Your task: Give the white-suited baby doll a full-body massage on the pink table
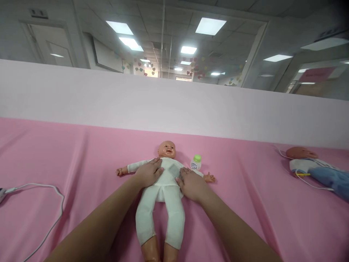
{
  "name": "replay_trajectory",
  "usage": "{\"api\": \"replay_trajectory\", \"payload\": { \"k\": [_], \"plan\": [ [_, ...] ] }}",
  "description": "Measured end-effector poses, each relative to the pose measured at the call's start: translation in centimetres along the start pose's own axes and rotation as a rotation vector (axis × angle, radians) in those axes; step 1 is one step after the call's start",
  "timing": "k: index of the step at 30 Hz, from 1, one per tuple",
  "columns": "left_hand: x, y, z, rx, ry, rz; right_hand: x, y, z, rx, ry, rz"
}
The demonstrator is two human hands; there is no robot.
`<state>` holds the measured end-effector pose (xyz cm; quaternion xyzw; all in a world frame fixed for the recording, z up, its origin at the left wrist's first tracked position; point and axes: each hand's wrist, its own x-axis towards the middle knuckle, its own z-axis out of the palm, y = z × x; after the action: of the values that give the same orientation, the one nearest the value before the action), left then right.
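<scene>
A baby doll in a white top and white trousers lies on its back on the pink cloth, head away from me and arms spread. My left hand rests flat on the left side of its chest, fingers stretched out near the shoulder. On the right side of the chest lies my right hand, fingers extended and thumb pointing inward. Between the hands, a pale grey patch shows on the top. A small clear bottle with a green cap stands just above the doll's right-side arm.
Pink cloth covers the surface up to a low white wall with glass above. At far right lies a second doll in blue and white, with a thin tube. A white cable curves at the left.
</scene>
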<state>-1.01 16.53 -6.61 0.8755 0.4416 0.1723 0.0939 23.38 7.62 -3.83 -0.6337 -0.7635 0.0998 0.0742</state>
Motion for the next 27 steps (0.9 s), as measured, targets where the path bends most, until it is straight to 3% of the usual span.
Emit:
{"api": "replay_trajectory", "payload": {
  "k": [2, 4, 7, 9, 14, 18, 22, 27],
  "plan": [
    [-0.2, -0.1, 0.2, -0.004, -0.002, -0.019, -1.3, -1.2, -0.7, 0.032, 0.038, -0.053],
    [-0.3, 0.0, 0.3, -0.022, -0.006, -0.027, -2.4, -2.3, -1.2, 0.121, 0.043, -0.197],
    [-0.4, 0.1, 0.4, -0.050, -0.011, -0.030, -2.8, -3.2, -1.0, 0.245, -0.039, -0.406],
    [-0.5, 0.1, 0.5, -0.061, -0.019, -0.032, -2.1, -3.0, -0.3, 0.255, -0.072, -0.435],
    [-0.6, 0.1, 0.8, -0.066, -0.024, -0.005, 1.7, -0.8, 1.3, 0.208, -0.024, -0.377],
    [-0.7, 0.4, 0.6, -0.057, -0.047, -0.020, 3.7, 0.6, 1.6, 0.174, 0.021, -0.248],
    [-0.4, 0.5, 0.4, -0.004, -0.060, -0.019, 3.1, 0.7, 1.1, 0.050, 0.053, -0.031],
    [-0.4, -0.2, -0.3, 0.031, -0.014, -0.042, 0.5, 0.5, -0.5, 0.012, 0.129, 0.029]
  ]
}}
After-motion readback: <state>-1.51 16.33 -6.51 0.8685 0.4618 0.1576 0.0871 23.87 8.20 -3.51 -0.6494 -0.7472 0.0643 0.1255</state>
